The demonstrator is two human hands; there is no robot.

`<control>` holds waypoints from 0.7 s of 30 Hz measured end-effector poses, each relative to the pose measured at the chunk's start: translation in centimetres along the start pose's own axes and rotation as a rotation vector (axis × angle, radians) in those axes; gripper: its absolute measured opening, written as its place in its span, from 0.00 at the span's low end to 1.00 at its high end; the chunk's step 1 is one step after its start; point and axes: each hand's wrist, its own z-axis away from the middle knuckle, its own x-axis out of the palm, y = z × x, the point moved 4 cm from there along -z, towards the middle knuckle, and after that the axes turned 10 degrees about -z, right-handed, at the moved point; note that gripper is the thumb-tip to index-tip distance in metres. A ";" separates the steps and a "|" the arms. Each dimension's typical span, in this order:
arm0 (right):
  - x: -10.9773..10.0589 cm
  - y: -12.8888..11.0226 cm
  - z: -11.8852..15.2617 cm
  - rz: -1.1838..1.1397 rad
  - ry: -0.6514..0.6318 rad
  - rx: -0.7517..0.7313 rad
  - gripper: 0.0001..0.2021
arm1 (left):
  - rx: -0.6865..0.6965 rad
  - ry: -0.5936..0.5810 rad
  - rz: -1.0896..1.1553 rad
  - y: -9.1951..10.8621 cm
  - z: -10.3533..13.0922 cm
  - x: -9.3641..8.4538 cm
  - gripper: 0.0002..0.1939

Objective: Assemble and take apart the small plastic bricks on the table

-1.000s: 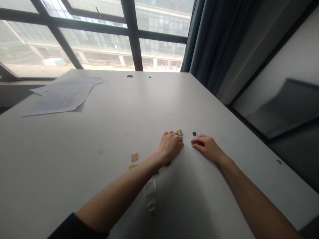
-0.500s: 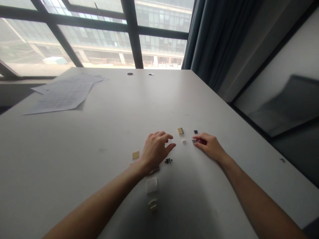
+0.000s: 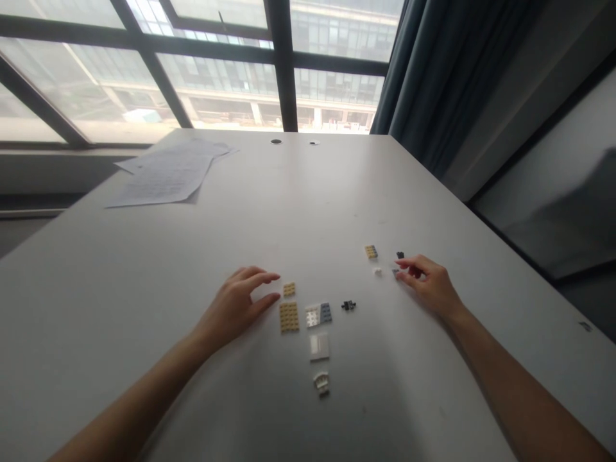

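My left hand, thumb and fingers apart and holding nothing, is just left of a small tan piece and a larger tan plate. My right hand pinches a small grey piece at its fingertips, beside a small black piece. Left of that hand lie a tan and grey piece and a small white piece. Between the hands are a white plate touching a grey plate, and a black piece with side pegs.
Nearer me on the white table are a smooth white tile and a curved white piece. Paper sheets lie at the far left. Windows and a dark curtain stand behind the table.
My left hand has moved left, away from the middle, uncovering the tan, white and grey plates. My right hand stays at the small grey piece. The view has shifted slightly left.
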 end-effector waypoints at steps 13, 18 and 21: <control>0.7 -0.9 0.6 0.034 -0.024 -0.080 0.09 | 0.045 -0.128 0.001 1.3 -2.0 1.8 0.13; 0.7 -1.2 0.6 0.023 -0.024 -0.078 0.08 | 0.041 -0.137 0.005 1.8 -2.6 2.1 0.11; 0.4 -1.2 0.6 0.014 0.010 -0.063 0.07 | 0.074 -0.146 -0.014 2.5 -3.7 2.6 0.10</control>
